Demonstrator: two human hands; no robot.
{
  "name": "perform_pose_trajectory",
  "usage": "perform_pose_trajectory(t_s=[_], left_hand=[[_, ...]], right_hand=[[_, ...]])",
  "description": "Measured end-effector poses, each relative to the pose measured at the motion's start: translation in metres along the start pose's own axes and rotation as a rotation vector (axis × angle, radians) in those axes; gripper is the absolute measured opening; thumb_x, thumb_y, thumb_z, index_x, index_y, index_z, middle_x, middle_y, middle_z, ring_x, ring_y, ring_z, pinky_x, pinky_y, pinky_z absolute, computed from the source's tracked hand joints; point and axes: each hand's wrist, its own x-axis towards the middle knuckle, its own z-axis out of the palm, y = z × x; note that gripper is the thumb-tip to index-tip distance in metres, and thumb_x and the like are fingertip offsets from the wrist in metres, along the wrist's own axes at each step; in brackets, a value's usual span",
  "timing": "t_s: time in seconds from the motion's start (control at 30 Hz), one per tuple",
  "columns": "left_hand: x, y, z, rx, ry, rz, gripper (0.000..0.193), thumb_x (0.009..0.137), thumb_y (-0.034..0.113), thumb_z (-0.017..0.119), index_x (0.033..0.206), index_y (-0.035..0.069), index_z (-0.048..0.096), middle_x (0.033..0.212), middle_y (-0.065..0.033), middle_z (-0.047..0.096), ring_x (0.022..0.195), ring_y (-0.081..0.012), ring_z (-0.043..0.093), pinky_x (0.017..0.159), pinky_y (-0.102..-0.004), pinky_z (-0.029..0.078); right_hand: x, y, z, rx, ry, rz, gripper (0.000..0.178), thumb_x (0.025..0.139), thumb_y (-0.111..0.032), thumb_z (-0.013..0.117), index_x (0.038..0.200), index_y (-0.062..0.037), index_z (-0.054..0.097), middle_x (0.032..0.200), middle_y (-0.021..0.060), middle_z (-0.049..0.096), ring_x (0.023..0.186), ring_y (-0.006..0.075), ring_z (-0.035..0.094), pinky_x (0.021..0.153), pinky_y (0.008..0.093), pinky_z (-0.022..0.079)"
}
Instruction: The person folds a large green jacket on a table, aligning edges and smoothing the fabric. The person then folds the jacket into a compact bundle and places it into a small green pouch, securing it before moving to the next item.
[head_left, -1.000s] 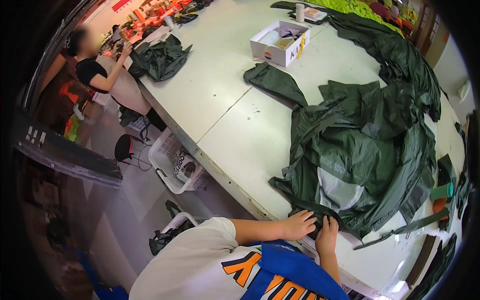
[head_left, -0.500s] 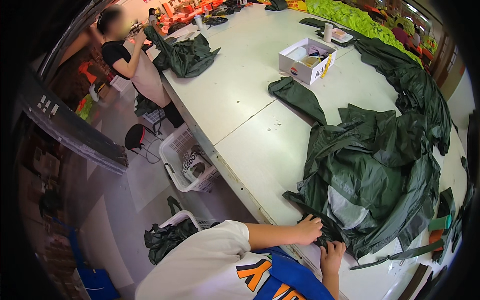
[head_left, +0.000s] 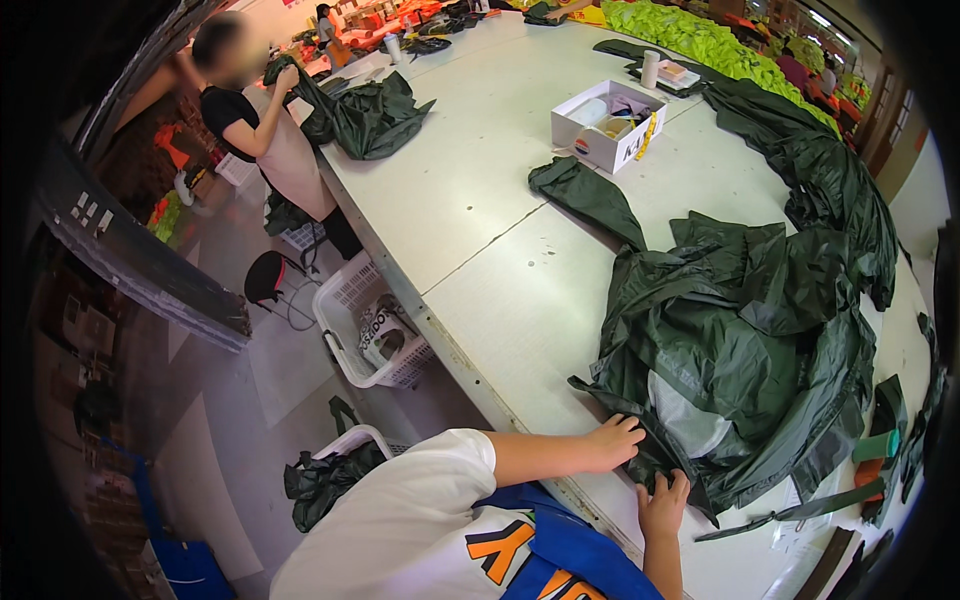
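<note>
A dark green jacket-like garment [head_left: 740, 350] of thin shiny cloth lies crumpled on the white table [head_left: 480, 340], one sleeve stretched toward the far side. A pale grey panel [head_left: 685, 415] shows within its folds. At the near edge of the cloth, my left hand [head_left: 612, 443] grips the border with bent fingers. My right hand [head_left: 662, 505] is just nearer and to the right, its fingers and thumb closed on the same border. Cloth partly hides the fingertips of both hands.
Beyond the garment stands a white box [head_left: 608, 128] of small items. More dark green cloth [head_left: 820, 170] runs along the right. A green thread cone [head_left: 877, 446] is at the right. White baskets [head_left: 375, 330] stand left of the table. A co-worker [head_left: 265, 130] handles dark cloth at far left.
My hands have moved apart along the garment's border, the left one going slightly away from me. The edge between them now lies straighter. The co-worker's hands have shifted slightly.
</note>
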Motion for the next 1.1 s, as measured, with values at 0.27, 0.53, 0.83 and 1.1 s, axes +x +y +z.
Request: perform_pose_trajectory(t_s=[0.27, 0.53, 0.83, 1.1], left_hand=[[0.008, -0.003, -0.016, -0.080, 0.078, -0.043, 0.037, 0.075, 0.022, 0.067, 0.105, 0.004, 0.058, 0.100, -0.0128, 0.058, 0.104, -0.0323, 0.049, 0.091, -0.0438, 0.040], [0.015, -0.010, -0.016, 0.076, 0.118, 0.021, 0.018, 0.079, 0.015, 0.056, 0.091, 0.003, 0.062, 0.091, -0.0104, 0.060, 0.093, -0.0289, 0.051, 0.087, -0.0386, 0.042], [0.009, -0.014, -0.039, -0.024, -0.012, 0.038, 0.022, 0.079, 0.016, 0.055, 0.101, 0.015, 0.059, 0.075, -0.0109, 0.062, 0.088, -0.0308, 0.056, 0.079, -0.0419, 0.045], [0.035, 0.036, -0.027, -0.222, 0.228, 0.088, 0.023, 0.080, 0.011, 0.053, 0.102, 0.005, 0.059, 0.100, -0.0140, 0.059, 0.098, -0.0318, 0.055, 0.084, -0.0432, 0.043]], right_hand=[[0.006, 0.027, 0.001, -0.105, -0.015, 0.022, 0.025, 0.080, -0.016, 0.067, 0.097, -0.0018, 0.057, 0.094, 0.0173, 0.061, 0.099, 0.0342, 0.054, 0.094, 0.0445, 0.039], [0.020, 0.020, -0.010, -0.385, -0.067, -0.010, 0.013, 0.085, -0.023, 0.061, 0.087, -0.0113, 0.056, 0.082, 0.0063, 0.060, 0.087, 0.0252, 0.057, 0.074, 0.0424, 0.039], [0.007, 0.022, -0.031, -0.187, -0.106, -0.114, 0.028, 0.077, -0.025, 0.070, 0.099, -0.0101, 0.062, 0.101, 0.0084, 0.060, 0.094, 0.0262, 0.058, 0.074, 0.0401, 0.044], [0.013, 0.039, 0.011, 0.080, 0.007, 0.028, 0.019, 0.078, -0.013, 0.066, 0.096, -0.0075, 0.060, 0.088, 0.0100, 0.061, 0.087, 0.0309, 0.057, 0.076, 0.0419, 0.045]])
